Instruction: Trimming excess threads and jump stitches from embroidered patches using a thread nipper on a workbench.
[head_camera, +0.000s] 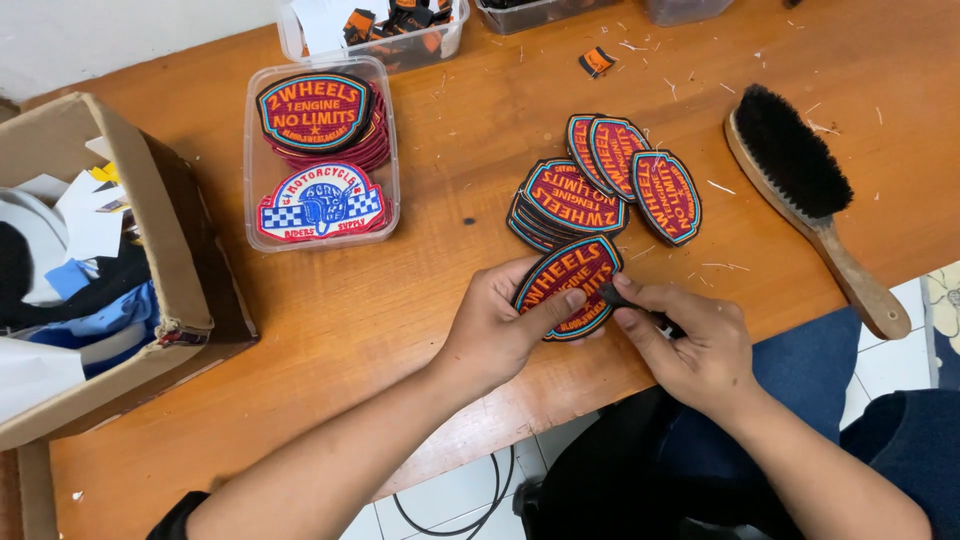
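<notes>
Head view looked down on a broad wooden table (400, 300) strewn with thread clippings. At its left edge sat an open cardboard box (160, 250) stuffed with paper and dark and blue cloth. On the right lay a long wooden brush (810, 190) with black bristles, handle pointing toward the table's near edge. Left of centre stood a clear plastic tray (322, 150) holding two piles of embroidered patches, red ovals behind and a checkered white-and-blue design in front. Further back, another clear tub (375, 35) held small orange-and-black bits.

Near the middle, a stack of oval patches (565, 205) lay fanned on the wood, with three more patches (640, 180) overlapping just beside it to the right.

Just in front of that stack, the left hand (495, 325) clasped one red oval patch (568, 285) with a dark border, thumb pressed across its lower face. The right hand (690, 345) was closed around a small dark tool (630, 303), its tip touching the patch's right edge. What kind of tool it was could not be told.
</notes>
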